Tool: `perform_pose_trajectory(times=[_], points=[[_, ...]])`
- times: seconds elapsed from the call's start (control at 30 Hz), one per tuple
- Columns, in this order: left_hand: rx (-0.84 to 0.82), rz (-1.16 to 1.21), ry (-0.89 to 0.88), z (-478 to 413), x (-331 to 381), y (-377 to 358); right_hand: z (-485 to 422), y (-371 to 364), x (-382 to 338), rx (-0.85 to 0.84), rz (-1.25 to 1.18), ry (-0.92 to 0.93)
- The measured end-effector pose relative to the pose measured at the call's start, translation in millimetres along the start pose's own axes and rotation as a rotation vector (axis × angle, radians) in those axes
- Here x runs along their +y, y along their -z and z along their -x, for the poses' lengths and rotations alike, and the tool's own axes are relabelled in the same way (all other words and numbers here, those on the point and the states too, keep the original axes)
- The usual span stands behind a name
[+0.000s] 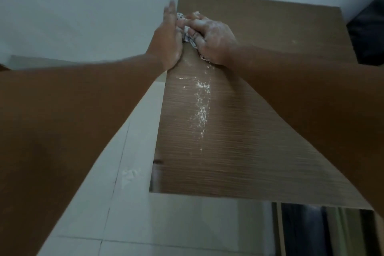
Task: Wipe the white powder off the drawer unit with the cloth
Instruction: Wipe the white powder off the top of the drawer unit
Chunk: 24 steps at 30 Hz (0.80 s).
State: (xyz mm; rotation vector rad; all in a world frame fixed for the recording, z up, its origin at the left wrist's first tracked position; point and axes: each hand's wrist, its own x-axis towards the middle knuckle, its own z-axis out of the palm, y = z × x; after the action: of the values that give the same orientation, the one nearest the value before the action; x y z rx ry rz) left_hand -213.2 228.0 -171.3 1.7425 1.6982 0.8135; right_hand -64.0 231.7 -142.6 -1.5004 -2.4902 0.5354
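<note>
The brown wood-grain top of the drawer unit (239, 151) fills the middle of the view. A thin trail of white powder (202, 102) runs down it, from my hands toward me. My right hand (209, 39), dusted white, is closed on a crumpled white patterned cloth (188, 34) near the unit's far left edge. My left hand (169, 37) stands flat and upright along that left edge, its palm against the cloth, fingers straight and together.
A white wall (83, 16) stands behind and left of the unit. Pale floor tiles (128, 214) lie below on the left, with a small white powder patch (128, 173). A dark object (367, 33) sits at the far right.
</note>
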Motion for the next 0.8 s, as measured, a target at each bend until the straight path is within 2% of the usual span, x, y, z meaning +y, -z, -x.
perform_pose_trajectory(times=[0.1,0.2,0.53,0.7,0.8], points=[[-0.005,-0.091,-0.149,8.4,-4.7,-1.5,14.9,-3.2,-2.2,0.002,-0.013,0.038],[0.039,-0.138,-0.217,18.1,-8.3,-4.0,27.4,-8.7,-3.6,0.025,-0.032,0.007],[0.036,-0.195,-0.142,72.2,-4.8,-0.3,69.2,-27.2,-20.1,0.097,0.011,-0.021],[0.058,-0.238,-0.150,108.6,-4.4,0.5,93.2,-31.3,-23.2,0.036,0.022,0.049],[0.065,-0.243,-0.152,127.4,1.5,0.3,107.8,-35.4,-25.2,0.057,0.038,0.073]])
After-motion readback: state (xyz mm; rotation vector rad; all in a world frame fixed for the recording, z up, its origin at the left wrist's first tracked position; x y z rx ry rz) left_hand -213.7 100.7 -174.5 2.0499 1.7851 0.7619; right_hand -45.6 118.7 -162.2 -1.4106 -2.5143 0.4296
